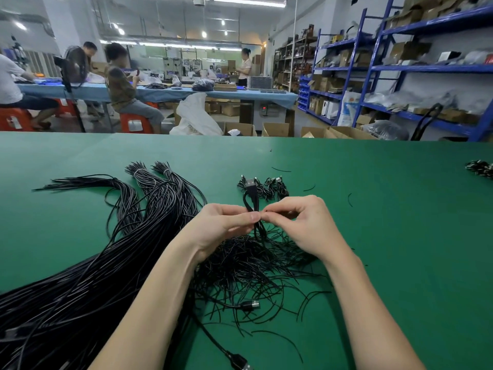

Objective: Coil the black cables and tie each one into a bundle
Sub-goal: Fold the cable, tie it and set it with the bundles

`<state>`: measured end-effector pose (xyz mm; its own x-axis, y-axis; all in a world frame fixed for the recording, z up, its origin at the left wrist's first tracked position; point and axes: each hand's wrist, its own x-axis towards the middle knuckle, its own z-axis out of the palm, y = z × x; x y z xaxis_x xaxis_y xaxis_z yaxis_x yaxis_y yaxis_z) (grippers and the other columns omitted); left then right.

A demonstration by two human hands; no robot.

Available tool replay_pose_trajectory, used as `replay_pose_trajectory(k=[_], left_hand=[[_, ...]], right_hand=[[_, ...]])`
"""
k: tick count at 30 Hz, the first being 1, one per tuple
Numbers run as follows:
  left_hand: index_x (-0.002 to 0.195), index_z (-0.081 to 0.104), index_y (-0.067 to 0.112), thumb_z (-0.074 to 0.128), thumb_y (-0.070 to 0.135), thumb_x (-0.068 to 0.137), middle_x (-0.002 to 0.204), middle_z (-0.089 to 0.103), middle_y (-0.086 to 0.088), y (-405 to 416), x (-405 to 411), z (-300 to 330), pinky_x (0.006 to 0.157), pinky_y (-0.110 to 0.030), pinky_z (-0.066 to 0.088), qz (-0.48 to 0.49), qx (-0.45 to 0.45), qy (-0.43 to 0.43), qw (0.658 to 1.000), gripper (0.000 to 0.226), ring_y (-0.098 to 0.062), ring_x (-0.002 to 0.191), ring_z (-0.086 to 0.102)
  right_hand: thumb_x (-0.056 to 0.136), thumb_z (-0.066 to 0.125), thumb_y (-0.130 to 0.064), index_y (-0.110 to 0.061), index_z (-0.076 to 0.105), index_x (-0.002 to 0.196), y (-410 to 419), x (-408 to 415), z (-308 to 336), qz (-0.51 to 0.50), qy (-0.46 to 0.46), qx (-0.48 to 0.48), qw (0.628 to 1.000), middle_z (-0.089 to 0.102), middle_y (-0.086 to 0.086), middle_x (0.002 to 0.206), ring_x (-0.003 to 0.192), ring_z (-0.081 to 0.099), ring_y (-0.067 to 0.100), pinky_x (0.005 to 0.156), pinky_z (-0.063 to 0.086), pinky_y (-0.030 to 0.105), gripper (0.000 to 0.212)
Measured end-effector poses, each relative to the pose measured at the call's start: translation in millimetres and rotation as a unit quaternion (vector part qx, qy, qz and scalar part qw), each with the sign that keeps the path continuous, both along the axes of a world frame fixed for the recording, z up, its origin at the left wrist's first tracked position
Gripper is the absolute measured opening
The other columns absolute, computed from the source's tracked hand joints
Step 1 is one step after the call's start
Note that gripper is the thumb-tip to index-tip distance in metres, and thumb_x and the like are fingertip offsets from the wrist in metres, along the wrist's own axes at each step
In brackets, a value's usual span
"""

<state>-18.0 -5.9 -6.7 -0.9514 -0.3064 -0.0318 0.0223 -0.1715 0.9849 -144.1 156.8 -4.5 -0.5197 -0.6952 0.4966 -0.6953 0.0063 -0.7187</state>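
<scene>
- Hands meet at frame center, just above green table [373,209].
- Left hand [224,222]: fingers curled, thumb + forefinger pinching folded black cable [252,201] at its middle.
- Right hand [298,222]: fingers curled too, tips pinching at same spot on cable, touching left thumb tip; whether there's a tie between the fingertips, can't tell.
- Cable held upright; looped end w/ USB plug [250,182] sticks up above the fingers, rest hangs below into pile of short ties [253,265] lying btwn the wrists.
- Finished small bundles [272,188] sit just behind the hands, center frame.
- Big sheaf of loose black cables [88,276] fans from lower left up to left-center; two groups banded w/ white ties [139,172] near their tips.
- More plugs on table: one at lower center [250,305], one at bottom edge [240,363].
- Another dark bundle [480,168] at far right edge.
- Background: people seated at blue table [165,93] upper left, blue shelving [426,68] upper right.
</scene>
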Motion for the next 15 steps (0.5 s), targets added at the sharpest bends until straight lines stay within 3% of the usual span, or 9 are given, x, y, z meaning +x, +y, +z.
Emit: replay_pose_trajectory(k=[4, 8, 15], left_hand=[[0.083, 0.082, 0.007, 0.082, 0.012, 0.072, 0.074, 0.071, 0.000, -0.2, 0.0, -3.2, 0.063, -0.013, 0.055, -0.048, 0.087, -0.040, 0.994, 0.013, -0.007, 0.064, 0.065], [0.082, 0.081, 0.004, 0.080, 0.006, 0.068, 0.077, 0.072, -0.004, 2.2, -4.9, -9.1, 0.056, -0.014, 0.055, -0.035, 0.182, -0.070, 0.980, 0.014, -0.007, 0.059, 0.065], [0.077, 0.081, 0.008, 0.079, 0.007, 0.068, 0.072, 0.070, 0.001, 4.0, -4.9, -7.7, 0.058, -0.013, 0.054, -0.046, 0.156, -0.080, 0.983, 0.009, -0.005, 0.060, 0.065]], right_hand=[[0.081, 0.086, -0.025, -0.030, 0.082, 0.081, 5.6, -2.5, 1.5, 0.030, -0.042, 0.024, 0.998, 0.078, -0.009, 0.077, 0.074, 0.073, 0.017, 0.073, 0.059, 0.033, 0.006], [0.089, 0.080, -0.022, -0.029, 0.083, 0.090, 12.5, -7.7, 6.7, 0.090, -0.077, 0.088, 0.989, 0.079, -0.006, 0.085, 0.080, 0.072, 0.010, 0.077, 0.056, 0.024, 0.008], [0.087, 0.081, -0.020, -0.028, 0.082, 0.085, 13.2, -8.3, 7.4, 0.081, -0.077, 0.089, 0.990, 0.077, -0.006, 0.077, 0.067, 0.067, 0.005, 0.069, 0.053, 0.022, 0.008]])
